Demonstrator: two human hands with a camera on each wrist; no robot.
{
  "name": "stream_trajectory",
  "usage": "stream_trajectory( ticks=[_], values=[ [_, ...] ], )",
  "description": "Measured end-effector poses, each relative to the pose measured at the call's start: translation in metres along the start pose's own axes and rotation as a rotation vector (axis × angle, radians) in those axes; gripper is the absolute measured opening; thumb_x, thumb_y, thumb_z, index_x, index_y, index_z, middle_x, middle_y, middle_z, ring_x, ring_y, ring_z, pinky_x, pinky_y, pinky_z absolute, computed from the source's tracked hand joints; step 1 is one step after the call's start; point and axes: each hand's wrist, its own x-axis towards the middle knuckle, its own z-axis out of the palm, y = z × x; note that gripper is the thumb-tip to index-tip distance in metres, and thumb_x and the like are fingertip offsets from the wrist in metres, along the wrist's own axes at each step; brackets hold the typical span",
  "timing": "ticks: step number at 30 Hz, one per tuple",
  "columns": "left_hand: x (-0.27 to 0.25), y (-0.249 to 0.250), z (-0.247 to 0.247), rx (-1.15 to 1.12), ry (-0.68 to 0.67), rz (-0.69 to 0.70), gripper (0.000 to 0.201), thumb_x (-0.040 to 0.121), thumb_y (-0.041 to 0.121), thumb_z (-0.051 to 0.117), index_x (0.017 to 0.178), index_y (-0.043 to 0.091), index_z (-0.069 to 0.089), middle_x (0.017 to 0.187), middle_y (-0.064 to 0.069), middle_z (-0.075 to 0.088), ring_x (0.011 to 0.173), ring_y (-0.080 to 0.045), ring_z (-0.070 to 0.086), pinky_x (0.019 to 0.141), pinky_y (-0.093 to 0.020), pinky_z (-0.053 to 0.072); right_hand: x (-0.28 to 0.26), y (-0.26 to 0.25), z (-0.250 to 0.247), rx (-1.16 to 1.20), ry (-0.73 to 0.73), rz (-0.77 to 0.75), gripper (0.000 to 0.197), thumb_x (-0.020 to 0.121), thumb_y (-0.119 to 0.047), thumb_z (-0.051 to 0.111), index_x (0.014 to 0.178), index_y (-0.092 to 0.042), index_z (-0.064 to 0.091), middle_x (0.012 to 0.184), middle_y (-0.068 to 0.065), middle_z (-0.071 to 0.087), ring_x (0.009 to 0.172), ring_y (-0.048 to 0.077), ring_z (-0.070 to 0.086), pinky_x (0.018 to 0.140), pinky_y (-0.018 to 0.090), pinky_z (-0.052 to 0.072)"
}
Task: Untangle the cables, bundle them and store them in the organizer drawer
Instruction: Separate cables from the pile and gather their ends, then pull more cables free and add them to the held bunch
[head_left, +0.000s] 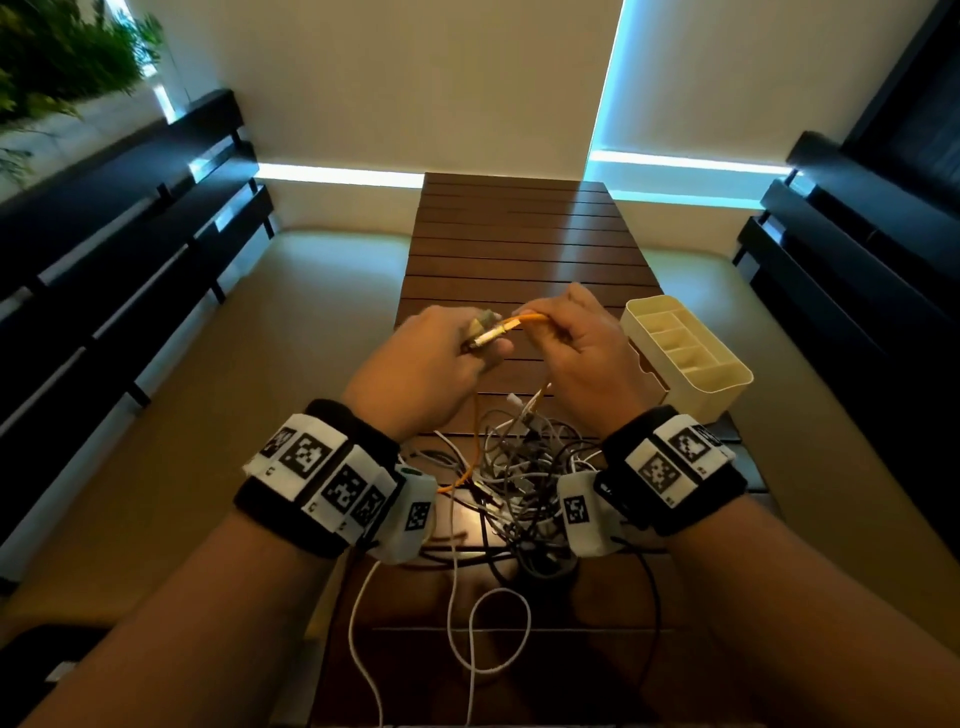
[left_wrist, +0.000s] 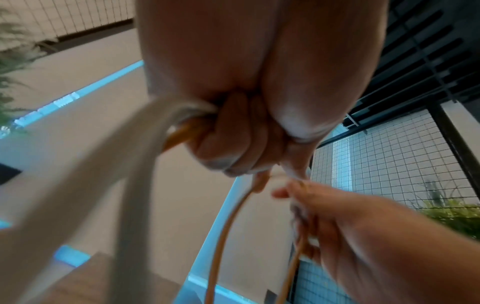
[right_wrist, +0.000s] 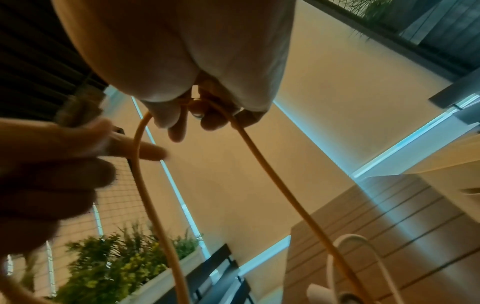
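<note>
Slatted dark-brown wooden table under everything. Tangle of white, grey and black cables left heaped beside cream plastic compartmented organizer. Thin orange cable lifted clear above the heap, probably for coiling: left hand clenched around its gathered end, right hand pinching its strand.

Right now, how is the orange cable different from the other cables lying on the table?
The orange cable is lifted, its end held between the left hand and the right hand; the tangled cables lie untouched on the table. The orange cable is bright orange; the tangled cables are white, grey and black. What they share: the orange cable's lower part runs down into the same heap.
</note>
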Motion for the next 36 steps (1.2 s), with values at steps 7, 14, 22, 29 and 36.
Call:
stream_trajectory(
  ticks=[7, 14, 22, 29, 36],
  values=[
    [-0.001, -0.001, 0.008, -0.205, 0.290, -0.012, 0.024, 0.097, 0.025, 0.060, 0.074, 0.027, 0.059, 0.066, 0.008, 0.054, 0.058, 0.000, 0.046, 0.056, -0.021, 0.037, -0.001, -0.001, -0.008, -0.024, -0.050, 0.030, 0.012, 0.099, -0.016, 0.058, 0.105, -0.017, 0.068, 0.088, -0.014, 0.051, 0.078, -0.005, 0.049, 0.068, 0.008, 0.035],
    [0.003, 0.001, 0.004, -0.200, 0.236, -0.094, 0.021, 0.097, 0.027, 0.061, 0.088, 0.009, 0.069, 0.069, 0.003, 0.056, 0.060, -0.008, 0.046, 0.051, -0.012, 0.034, -0.021, -0.001, -0.013, 0.086, -0.166, 0.318, 0.013, 0.104, -0.028, 0.049, 0.096, -0.027, 0.060, 0.083, 0.003, 0.068, 0.074, 0.016, 0.068, 0.070, 0.025, 0.055],
    [-0.028, -0.008, 0.009, -0.245, 0.054, -0.141, 0.023, 0.097, 0.028, 0.060, 0.080, 0.015, 0.069, 0.050, 0.010, 0.052, 0.045, -0.005, 0.041, 0.051, -0.027, 0.035, -0.047, -0.014, -0.025, 0.299, -0.218, 0.344, 0.008, 0.102, -0.027, 0.053, 0.105, -0.027, 0.060, 0.069, -0.006, 0.067, 0.076, 0.032, 0.070, 0.069, 0.051, 0.061],
    [-0.053, 0.003, 0.007, -0.262, -0.098, -0.077, 0.034, 0.099, 0.033, 0.055, 0.093, 0.002, 0.068, 0.044, 0.013, 0.047, 0.040, 0.000, 0.038, 0.047, -0.021, 0.033, -0.081, -0.024, -0.036, 0.155, -0.382, 0.319, 0.016, 0.101, -0.027, 0.053, 0.097, -0.020, 0.067, 0.081, 0.003, 0.071, 0.075, 0.014, 0.071, 0.069, 0.029, 0.060],
    [-0.062, 0.013, 0.000, -0.838, -0.098, -0.267, 0.021, 0.100, 0.012, 0.041, 0.107, 0.002, 0.058, 0.057, 0.005, 0.030, 0.047, -0.011, 0.022, 0.046, -0.026, 0.018, -0.116, 0.004, -0.041, -0.123, -0.930, 0.639, 0.027, 0.101, -0.037, 0.051, 0.102, -0.018, 0.069, 0.093, 0.001, 0.072, 0.089, 0.016, 0.069, 0.078, 0.029, 0.055]
  ],
)
